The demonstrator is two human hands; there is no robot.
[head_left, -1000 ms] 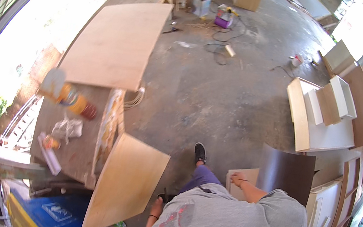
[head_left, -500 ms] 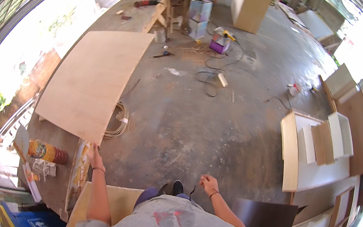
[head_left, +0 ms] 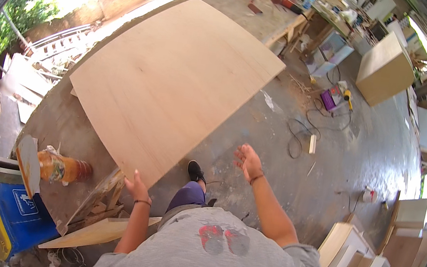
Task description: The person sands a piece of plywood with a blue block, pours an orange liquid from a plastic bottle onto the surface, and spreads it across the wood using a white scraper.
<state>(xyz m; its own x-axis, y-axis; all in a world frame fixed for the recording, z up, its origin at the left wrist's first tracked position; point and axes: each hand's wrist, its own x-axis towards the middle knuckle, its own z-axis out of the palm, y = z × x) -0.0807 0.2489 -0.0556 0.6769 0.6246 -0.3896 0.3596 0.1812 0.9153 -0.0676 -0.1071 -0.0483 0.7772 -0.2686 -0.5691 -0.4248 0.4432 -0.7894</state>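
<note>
Left hand (head_left: 138,188) on a broad, pale-brown, rectangular wooden panel (head_left: 176,84)

From here I can't tell whether that hand, at the near corner, grips or merely touches. The right hand (head_left: 247,162) is spread, holding nothing, beside the panel, which lies across a flat, grey-brown worktop (head_left: 69,123) near an orange-brown cylindrical container (head_left: 66,168).

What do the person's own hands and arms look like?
The left hand and right hand are gloveless, each with a thin dark wristband. The forearms are bare below the short sleeves of a grey T-shirt.
</note>
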